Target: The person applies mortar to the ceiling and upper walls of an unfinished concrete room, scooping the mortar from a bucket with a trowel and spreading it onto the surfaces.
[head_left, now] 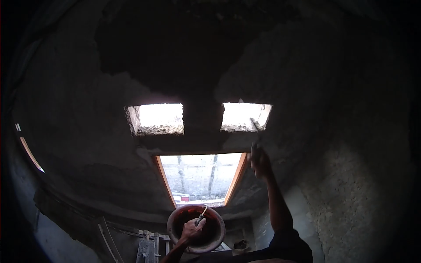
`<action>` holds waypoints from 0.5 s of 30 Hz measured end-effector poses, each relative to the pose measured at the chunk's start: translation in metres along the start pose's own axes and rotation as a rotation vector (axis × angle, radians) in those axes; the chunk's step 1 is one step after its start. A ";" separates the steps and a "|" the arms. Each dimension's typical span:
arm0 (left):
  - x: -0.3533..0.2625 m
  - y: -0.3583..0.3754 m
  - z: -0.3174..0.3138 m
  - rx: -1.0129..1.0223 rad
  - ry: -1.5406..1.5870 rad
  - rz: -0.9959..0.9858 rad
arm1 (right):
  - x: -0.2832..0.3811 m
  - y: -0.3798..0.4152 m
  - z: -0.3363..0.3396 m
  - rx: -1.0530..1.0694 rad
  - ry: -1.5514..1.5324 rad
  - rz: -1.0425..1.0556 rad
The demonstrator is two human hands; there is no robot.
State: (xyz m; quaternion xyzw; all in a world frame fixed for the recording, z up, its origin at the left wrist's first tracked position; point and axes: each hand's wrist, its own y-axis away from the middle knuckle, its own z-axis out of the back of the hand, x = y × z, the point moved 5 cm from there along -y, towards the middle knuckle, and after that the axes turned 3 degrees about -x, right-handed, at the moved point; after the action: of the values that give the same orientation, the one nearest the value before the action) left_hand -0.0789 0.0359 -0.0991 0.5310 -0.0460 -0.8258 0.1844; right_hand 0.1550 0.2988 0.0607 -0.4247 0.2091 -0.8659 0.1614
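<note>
My left hand (192, 231) grips a slim tool with a pale tip (201, 215), held over the round, reddish-brown bowl (171, 222) at near centre, below the orange-framed window (201, 175). My right hand (261, 165) is raised against the dim grey wall (298, 109), just right of the window and below the right of 2 small, bright rectangular openings (246, 116); shadow hides its grip, and I cannot tell whether it is closed.

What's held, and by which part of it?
Left hand: slim tool, by its handle. Right hand: too dark to tell.
</note>
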 end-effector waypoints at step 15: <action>0.007 0.012 -0.101 0.373 0.288 -0.032 | -0.037 0.400 -0.045 0.992 -0.058 -0.867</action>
State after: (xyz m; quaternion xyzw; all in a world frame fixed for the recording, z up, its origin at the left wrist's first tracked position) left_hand 0.0118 0.0347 -0.1460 0.6688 -0.1624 -0.7216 0.0745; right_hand 0.1810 -0.0184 -0.1883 -0.3691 -0.4091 -0.8342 -0.0200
